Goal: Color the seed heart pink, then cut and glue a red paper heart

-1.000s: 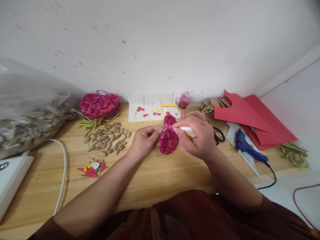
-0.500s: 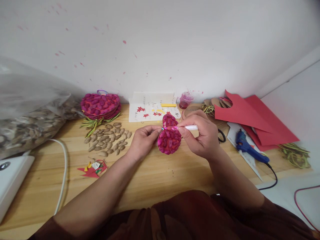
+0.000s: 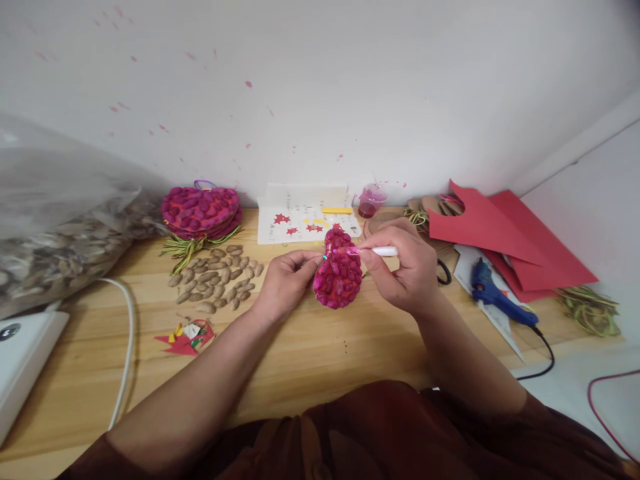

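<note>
A gourd-shaped peanut craft (image 3: 339, 283), painted magenta, is held a little above or on the table; I cannot tell which. My left hand (image 3: 290, 280) pinches its left side at the narrow waist, where a small cyan bit shows by the fingertips. My right hand (image 3: 403, 267) is closed round a white-handled paintbrush (image 3: 385, 251). The brush's pink-stained end points left and meets the craft near the waist, between its small upper lobe and larger lower lobe.
Loose peanuts (image 3: 217, 277) and paper scraps (image 3: 187, 337) lie left, near a finished-looking magenta peanut piece (image 3: 200, 210) and a peanut bag (image 3: 65, 247). Behind stand a paint cup (image 3: 370, 200) and paper with red stars (image 3: 300, 223). Right are a blue glue gun (image 3: 500, 297) and red card (image 3: 530, 247).
My right hand and the brush have shifted very slightly up and to the right along the craft's waist. The craft has tilted a touch; my left hand stays in place.
</note>
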The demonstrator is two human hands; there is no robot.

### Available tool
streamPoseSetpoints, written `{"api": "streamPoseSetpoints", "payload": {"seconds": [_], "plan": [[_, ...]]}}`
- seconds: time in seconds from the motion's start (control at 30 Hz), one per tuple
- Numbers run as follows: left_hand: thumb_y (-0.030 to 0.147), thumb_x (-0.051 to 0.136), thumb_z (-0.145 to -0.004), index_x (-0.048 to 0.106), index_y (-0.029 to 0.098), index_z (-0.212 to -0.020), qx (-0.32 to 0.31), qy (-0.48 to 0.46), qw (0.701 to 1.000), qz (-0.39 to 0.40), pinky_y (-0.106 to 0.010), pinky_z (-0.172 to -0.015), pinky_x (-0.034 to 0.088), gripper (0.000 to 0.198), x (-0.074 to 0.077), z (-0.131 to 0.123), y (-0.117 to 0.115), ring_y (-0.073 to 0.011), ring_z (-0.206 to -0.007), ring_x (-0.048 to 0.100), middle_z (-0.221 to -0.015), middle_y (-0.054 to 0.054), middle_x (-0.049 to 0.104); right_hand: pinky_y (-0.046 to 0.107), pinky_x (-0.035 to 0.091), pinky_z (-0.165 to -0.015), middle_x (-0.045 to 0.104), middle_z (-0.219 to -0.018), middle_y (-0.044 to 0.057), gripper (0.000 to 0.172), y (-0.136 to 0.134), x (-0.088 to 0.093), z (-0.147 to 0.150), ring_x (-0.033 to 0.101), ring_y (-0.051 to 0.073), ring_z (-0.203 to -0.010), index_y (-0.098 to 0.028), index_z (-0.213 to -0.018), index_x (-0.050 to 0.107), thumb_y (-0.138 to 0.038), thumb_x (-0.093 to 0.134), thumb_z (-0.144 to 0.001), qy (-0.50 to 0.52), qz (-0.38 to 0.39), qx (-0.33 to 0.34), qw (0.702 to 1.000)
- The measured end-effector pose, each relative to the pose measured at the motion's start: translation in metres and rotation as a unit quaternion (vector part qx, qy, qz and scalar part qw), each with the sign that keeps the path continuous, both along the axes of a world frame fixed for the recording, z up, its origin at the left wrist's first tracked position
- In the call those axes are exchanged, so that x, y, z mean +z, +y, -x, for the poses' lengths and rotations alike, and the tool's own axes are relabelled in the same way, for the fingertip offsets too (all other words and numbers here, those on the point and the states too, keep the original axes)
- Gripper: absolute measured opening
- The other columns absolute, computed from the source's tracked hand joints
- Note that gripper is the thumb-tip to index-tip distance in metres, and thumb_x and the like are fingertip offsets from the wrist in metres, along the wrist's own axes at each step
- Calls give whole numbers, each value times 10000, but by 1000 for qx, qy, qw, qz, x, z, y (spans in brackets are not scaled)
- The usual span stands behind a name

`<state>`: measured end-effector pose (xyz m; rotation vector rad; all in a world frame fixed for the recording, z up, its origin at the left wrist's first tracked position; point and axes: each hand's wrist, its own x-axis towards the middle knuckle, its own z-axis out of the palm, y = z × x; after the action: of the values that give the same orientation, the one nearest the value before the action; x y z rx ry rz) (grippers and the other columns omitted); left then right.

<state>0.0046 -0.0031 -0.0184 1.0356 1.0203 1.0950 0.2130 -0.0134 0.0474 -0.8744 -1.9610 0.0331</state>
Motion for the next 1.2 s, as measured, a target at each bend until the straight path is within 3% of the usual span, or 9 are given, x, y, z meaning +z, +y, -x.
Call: {"api": "streamPoseSetpoints", "payload": {"seconds": [0.17, 1.2], "plan": [[501, 867, -740, 806, 144, -903, 1, -8, 1000, 0, -253, -661, 508, 397, 1, -1, 0, -135, -658, 634, -814, -59, 784, 436, 525, -816, 711, -811, 29, 85, 1, 1, 1, 622, 225, -827, -250, -931, 693, -179, 685, -887, 4, 15, 27, 1000], [531, 856, -755, 826, 148, -922, 7, 16, 999, -29, -250, -709, 528, 419, 1, 0, 0, -147, -711, 674, -901, -81, 814, 422, 494, -820, 715, -852, 37, 112, 5, -3, -5, 616, 221, -847, -238, -971, 709, -160, 677, -899, 44, 33, 33, 998]]}}
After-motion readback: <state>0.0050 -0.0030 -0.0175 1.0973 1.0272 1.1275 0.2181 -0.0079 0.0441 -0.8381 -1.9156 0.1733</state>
